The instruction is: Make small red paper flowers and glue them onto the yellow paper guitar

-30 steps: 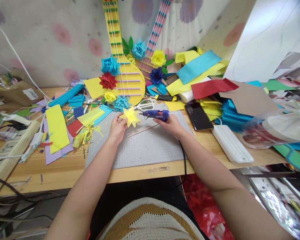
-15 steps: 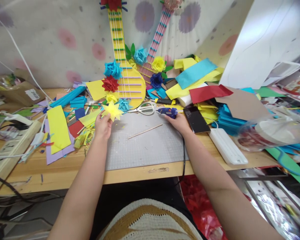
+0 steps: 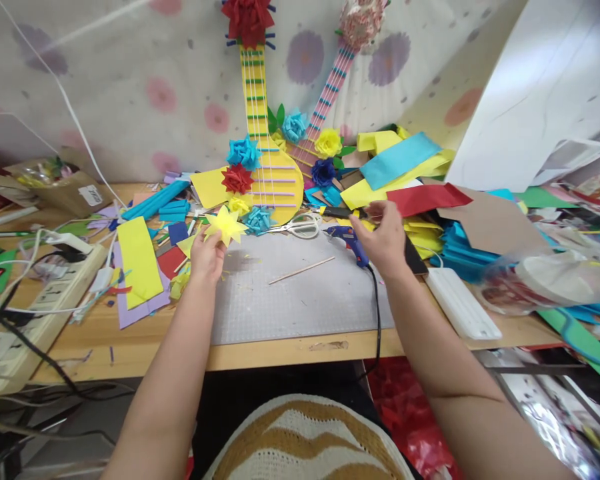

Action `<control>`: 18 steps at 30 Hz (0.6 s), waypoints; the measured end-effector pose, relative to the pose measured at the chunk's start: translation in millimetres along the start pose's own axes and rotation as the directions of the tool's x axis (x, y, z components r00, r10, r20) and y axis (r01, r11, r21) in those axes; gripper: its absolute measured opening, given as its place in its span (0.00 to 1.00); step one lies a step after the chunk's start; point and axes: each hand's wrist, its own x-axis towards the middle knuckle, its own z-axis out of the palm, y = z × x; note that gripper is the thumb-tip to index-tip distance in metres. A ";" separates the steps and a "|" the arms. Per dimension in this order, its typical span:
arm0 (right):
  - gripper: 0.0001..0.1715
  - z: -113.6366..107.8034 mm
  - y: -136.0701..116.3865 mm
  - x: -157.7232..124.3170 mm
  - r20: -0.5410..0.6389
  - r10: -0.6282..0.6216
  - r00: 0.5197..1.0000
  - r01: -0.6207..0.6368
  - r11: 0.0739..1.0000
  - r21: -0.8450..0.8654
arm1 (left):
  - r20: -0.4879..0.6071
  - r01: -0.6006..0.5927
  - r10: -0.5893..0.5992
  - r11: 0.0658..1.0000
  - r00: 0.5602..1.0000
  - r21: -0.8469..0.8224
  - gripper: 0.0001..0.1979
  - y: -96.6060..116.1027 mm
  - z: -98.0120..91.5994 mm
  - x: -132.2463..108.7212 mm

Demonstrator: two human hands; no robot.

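Observation:
Between the fingers of my left hand (image 3: 208,257) is a yellow paper flower (image 3: 227,225) with pointed petals, held above the left part of the grey cutting mat (image 3: 300,307). My right hand (image 3: 384,237) is raised with its fingers apart and nothing in them. Just left of it, a blue glue gun (image 3: 350,241) lies on the mat, its black cord (image 3: 379,313) running over the table edge. A thin wooden stick (image 3: 301,270) rests in the middle of the mat. White-handled scissors (image 3: 303,225) lie at the mat's back edge.
A yellow paper guitar (image 3: 280,180) with paper flowers leans at the back, beside a pink one (image 3: 325,100). Coloured paper (image 3: 400,160) is piled on the right, near a dark phone (image 3: 414,257) and a white power bank (image 3: 463,303). A power strip (image 3: 55,307) stands at left.
My right hand has let go of the glue gun and lifted up and away from it. My left hand still holds the yellow flower. The view has shifted slightly.

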 end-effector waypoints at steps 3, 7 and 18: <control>0.23 38.8 -23.3 5.5 0.269 0.026 0.963 -0.086 0.973 0.215 | 0.014 0.023 -0.023 0.999 1.000 -0.024 0.11 2.7 4.0 1.7; 0.27 111.1 -40.2 26.7 0.450 0.241 0.860 -0.403 0.861 0.309 | -0.008 0.051 -0.052 0.998 0.999 -0.042 0.09 7.4 9.5 4.6; 0.32 174.2 -21.9 44.6 0.171 0.344 0.923 -0.352 0.936 0.013 | 0.003 0.068 -0.068 0.998 0.998 -0.007 0.14 2.9 -2.2 16.2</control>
